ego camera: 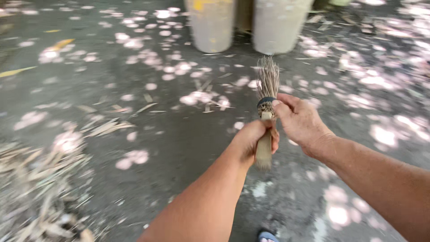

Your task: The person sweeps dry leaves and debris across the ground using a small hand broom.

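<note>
Clearly you were in the middle of sweeping, with both hands on a short broom held out in front of you over the concrete floor. Your left hand was closed tight around the lower part of the pale wooden handle, and your right hand was wrapped around it just above, fingers against the dark band that binds the bristles. The stiff, straw-like bristles pointed up and away from you, toward two pale drums standing at the far edge of the floor, so the broom head was off the ground rather than touching it. A heap of dry leaves lay along the near left edge of the floor, with loose leaves scattered between it and the drums. I would judge that you were between strokes, the broom lifted. The next stroke seemed to call for tipping the bristles down to meet the floor and drawing the loose leaves leftward to the heap, both hands keeping a firm hold. A blue shoe tip showed at the near edge.
</note>
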